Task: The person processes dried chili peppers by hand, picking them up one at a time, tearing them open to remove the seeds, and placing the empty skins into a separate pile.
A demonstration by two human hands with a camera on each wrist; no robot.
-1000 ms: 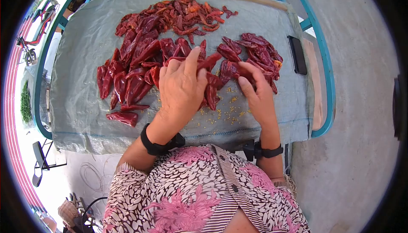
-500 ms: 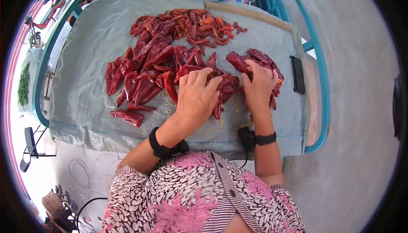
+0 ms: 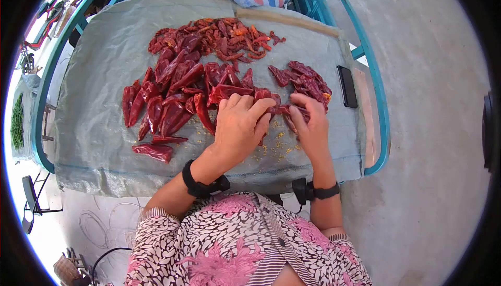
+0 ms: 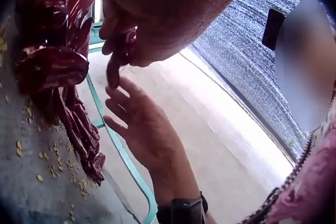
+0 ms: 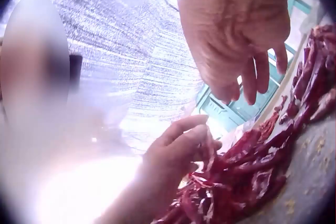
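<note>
Left hand (image 3: 236, 125) pinches a wrinkled, dark-red pepper (image 4: 113, 71) over the near half of the grey-sheeted counter (image 3: 99, 145); right hand (image 3: 314, 130), fingers spread, is beside it. Pepper judged light, leathery; grip mid-body.

concrete floor (image 3: 417, 145) and bike (image 3: 42, 34) suggest a yard.

Peppers (image 3: 180, 113) glossy, wrinkled; sheet (image 3: 94, 106) creased plastic; rails (image 3: 377, 85) smooth painted metal.
</note>
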